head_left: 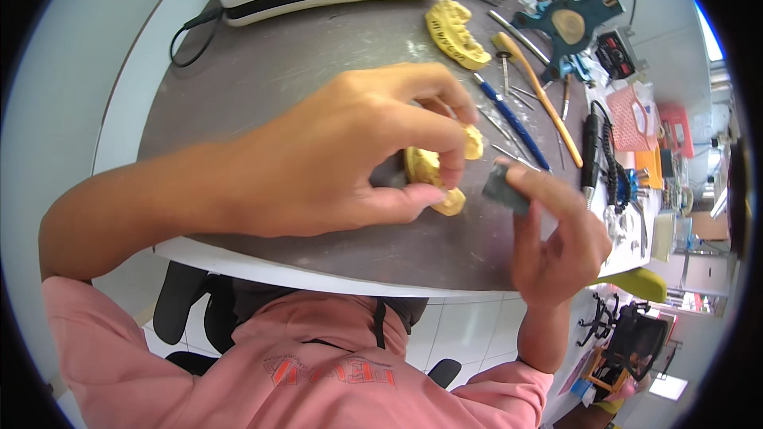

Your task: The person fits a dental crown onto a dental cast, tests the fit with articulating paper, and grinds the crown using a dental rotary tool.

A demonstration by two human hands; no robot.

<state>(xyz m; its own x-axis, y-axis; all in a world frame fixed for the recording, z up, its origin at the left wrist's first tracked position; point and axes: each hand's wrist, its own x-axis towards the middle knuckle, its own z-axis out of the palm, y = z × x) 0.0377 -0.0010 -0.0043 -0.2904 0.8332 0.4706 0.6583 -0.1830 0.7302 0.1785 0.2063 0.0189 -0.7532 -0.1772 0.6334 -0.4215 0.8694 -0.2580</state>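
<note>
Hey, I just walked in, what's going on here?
A person sits at a table with their left hand over a yellow cast, fingertips at it; whether they grip it is unclear. Their right hand holds a dark piece just to the cast's right. A second cast lies farther back, near a blue tool.

A pink basket [626,129] stands near a black handpiece [590,141].
</note>
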